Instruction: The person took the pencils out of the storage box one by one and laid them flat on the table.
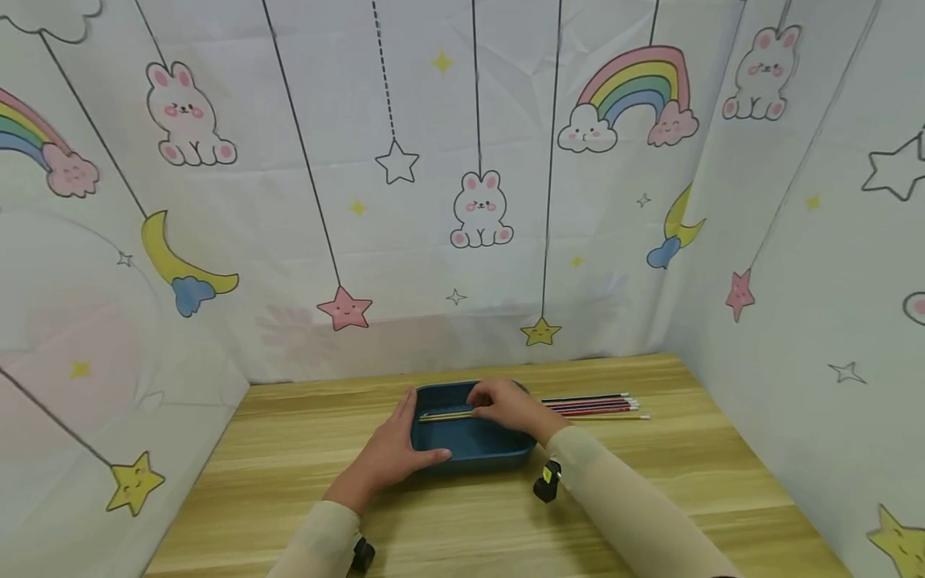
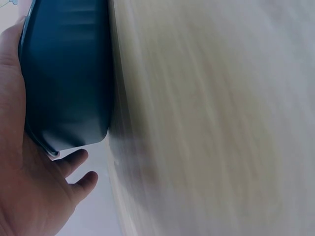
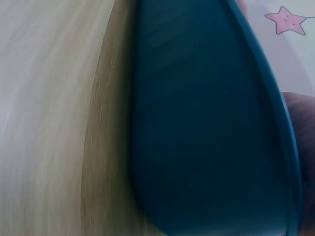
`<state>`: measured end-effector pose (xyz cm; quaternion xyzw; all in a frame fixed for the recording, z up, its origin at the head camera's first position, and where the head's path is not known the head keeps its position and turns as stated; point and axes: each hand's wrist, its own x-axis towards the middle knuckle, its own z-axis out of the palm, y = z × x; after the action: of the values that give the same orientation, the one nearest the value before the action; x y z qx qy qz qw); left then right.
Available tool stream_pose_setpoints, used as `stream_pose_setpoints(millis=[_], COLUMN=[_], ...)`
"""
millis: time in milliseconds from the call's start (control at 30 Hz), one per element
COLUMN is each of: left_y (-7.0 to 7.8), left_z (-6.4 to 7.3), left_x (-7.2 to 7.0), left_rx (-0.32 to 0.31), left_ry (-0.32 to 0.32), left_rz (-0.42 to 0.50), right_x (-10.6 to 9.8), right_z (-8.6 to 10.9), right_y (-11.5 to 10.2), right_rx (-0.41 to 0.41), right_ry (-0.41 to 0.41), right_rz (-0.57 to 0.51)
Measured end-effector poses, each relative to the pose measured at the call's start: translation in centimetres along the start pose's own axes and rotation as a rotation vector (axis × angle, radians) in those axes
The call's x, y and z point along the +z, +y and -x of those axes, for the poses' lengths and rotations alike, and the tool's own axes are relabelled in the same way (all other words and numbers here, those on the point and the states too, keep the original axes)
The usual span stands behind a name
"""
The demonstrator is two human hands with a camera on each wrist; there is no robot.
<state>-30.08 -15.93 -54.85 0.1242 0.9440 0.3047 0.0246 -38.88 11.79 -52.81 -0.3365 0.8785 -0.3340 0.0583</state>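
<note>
A dark blue tray (image 1: 477, 461) with raised walls sits on the table. My left hand (image 1: 393, 449) is spread against its left end, fingers along the side and thumb over the near rim. In the left wrist view, that hand lies along the tray wall (image 2: 66, 73), two fingertips showing past the corner. My right hand (image 1: 509, 408) reaches over the right end, fingers bent and pinching gold-coloured pencils (image 1: 442, 416) that lie lengthwise inside. The tray wall fills much of the right wrist view and hides most of the right hand (image 3: 301, 128).
Right of the tray, several pencils (image 1: 592, 405) in dark, red and gold lie side by side on the wood-grain table (image 1: 289, 466), partly behind the right hand. A white curtain (image 1: 405, 241) printed with rabbits, stars and rainbows hangs around the back and sides.
</note>
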Motion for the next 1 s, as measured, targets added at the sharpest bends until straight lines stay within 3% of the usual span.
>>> stream_pose_setpoints(millis=[267, 600, 1000], left_y=[0.0, 0.1, 0.0], left_z=[0.0, 0.0, 0.0], left_x=[0.1, -0.1, -0.1], left_rx=[0.002, 0.008, 0.01], left_ry=[-0.003, 0.0, 0.0], left_rz=[0.017, 0.028, 0.021], right_x=[1.6, 2.1, 2.2], right_z=[-0.4, -0.6, -0.5], right_y=[-0.1, -0.1, -0.6], right_rx=[-0.018, -0.049, -0.047], right_ry=[-0.026, 0.028, -0.045], right_rz=[0.073, 0.11, 0.173])
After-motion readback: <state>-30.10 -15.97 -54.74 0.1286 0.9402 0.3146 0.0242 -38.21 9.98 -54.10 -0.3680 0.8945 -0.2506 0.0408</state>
